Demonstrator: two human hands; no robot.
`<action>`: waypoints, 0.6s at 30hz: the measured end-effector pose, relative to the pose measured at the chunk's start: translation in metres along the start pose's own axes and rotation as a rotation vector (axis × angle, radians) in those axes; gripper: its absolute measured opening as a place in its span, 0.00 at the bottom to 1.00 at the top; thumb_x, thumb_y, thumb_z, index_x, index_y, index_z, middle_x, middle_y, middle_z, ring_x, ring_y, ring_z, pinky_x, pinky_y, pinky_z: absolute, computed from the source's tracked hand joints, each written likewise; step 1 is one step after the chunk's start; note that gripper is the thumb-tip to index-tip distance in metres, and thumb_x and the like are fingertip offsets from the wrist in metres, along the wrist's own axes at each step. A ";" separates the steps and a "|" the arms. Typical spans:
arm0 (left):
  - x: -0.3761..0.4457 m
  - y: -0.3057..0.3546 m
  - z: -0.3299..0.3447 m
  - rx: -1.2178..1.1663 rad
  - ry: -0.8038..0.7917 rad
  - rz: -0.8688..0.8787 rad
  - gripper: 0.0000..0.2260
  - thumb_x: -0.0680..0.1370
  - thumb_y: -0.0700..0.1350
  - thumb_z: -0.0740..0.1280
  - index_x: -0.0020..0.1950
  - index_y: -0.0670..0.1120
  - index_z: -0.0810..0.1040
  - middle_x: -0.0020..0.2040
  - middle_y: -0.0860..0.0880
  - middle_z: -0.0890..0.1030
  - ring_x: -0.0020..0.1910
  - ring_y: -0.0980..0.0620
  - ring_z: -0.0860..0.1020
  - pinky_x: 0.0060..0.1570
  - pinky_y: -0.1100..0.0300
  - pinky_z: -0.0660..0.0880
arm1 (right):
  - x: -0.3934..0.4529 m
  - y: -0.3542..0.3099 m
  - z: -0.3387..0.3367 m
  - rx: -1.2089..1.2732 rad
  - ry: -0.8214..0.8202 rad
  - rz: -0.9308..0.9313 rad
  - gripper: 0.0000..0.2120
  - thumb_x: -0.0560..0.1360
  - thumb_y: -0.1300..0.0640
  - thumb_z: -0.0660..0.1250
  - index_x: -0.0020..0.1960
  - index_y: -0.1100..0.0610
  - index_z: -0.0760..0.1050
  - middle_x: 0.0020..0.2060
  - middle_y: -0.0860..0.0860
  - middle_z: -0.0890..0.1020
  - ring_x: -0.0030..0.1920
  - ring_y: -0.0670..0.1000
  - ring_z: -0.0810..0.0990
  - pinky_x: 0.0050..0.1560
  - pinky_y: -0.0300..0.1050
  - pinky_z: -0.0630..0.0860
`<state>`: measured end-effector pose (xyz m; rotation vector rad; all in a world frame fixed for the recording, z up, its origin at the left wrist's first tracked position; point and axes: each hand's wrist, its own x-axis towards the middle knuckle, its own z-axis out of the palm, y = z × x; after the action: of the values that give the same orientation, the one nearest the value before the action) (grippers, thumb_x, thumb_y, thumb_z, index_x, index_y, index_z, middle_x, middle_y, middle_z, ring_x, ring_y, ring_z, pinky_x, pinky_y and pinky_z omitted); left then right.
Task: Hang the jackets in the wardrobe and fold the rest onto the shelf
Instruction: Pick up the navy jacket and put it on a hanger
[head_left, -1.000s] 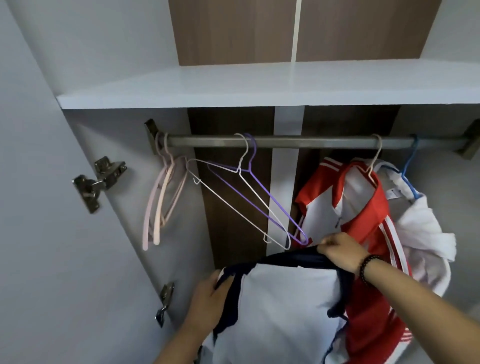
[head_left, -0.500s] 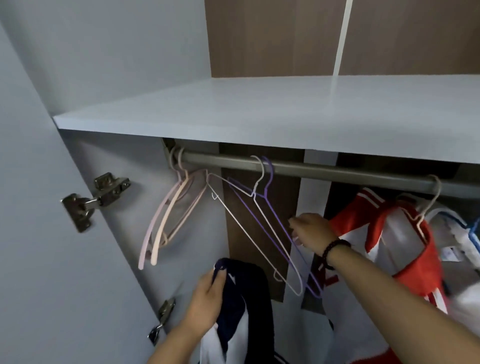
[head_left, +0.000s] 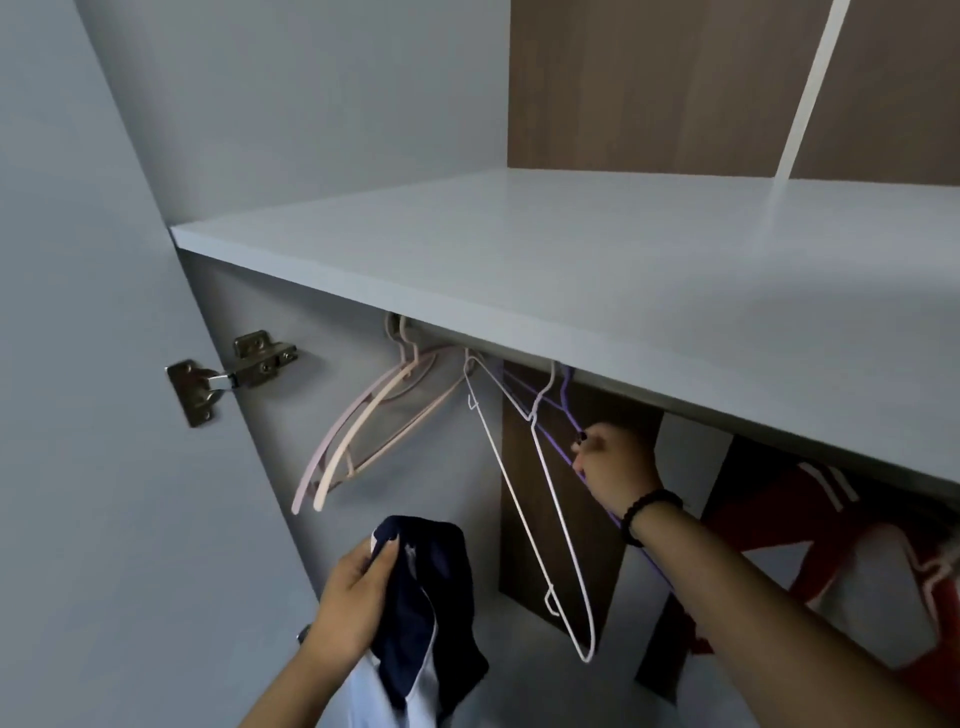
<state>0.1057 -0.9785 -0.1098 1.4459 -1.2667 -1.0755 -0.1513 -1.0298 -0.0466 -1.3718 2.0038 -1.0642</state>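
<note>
A navy-and-white jacket (head_left: 421, 613) is held low at the front of the wardrobe, bunched at the collar in the left hand (head_left: 353, 603), whose fingers are curled round the cloth. The garment is judged soft, light and limp; it is best taken at the collar or shoulders so a hanger can be slid in. The right hand (head_left: 615, 467) is raised under the shelf (head_left: 571, 270), with fingers pinched on the purple wire hanger (head_left: 566, 415). The rail is hidden by the shelf edge. The hanger is judged thin, springy and light, and is best lifted by the neck below the hook. A white wire hanger (head_left: 550, 519) hangs touching it and could snag or be dragged along. Pink plastic hangers (head_left: 363, 436) sit further left, apart. A red-and-white jacket (head_left: 831, 545) is already hung at right, close to the forearm. A door hinge (head_left: 228, 374) is seen at left.
</note>
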 end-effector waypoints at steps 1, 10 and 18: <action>0.000 0.001 -0.001 -0.003 0.017 -0.008 0.15 0.81 0.42 0.62 0.34 0.46 0.74 0.28 0.54 0.74 0.34 0.53 0.72 0.37 0.59 0.69 | -0.002 -0.002 -0.004 -0.028 0.028 -0.036 0.10 0.75 0.67 0.61 0.38 0.58 0.76 0.44 0.58 0.82 0.47 0.58 0.79 0.48 0.48 0.77; 0.009 0.016 -0.011 -0.007 0.032 -0.021 0.17 0.81 0.44 0.63 0.33 0.41 0.71 0.28 0.52 0.71 0.30 0.56 0.69 0.33 0.62 0.66 | -0.033 0.016 -0.025 -0.026 0.201 -0.047 0.12 0.79 0.64 0.56 0.52 0.58 0.78 0.46 0.53 0.79 0.43 0.53 0.76 0.34 0.37 0.67; 0.006 0.010 -0.038 -0.156 -0.204 -0.256 0.09 0.76 0.38 0.64 0.37 0.38 0.79 0.37 0.39 0.80 0.39 0.42 0.77 0.41 0.55 0.70 | -0.114 0.035 -0.030 0.050 0.297 0.124 0.11 0.80 0.58 0.59 0.42 0.60 0.75 0.36 0.54 0.78 0.38 0.54 0.77 0.37 0.44 0.70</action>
<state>0.1413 -0.9823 -0.0924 1.4328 -1.1272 -1.4926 -0.1493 -0.9078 -0.0615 -1.0995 2.2210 -1.3134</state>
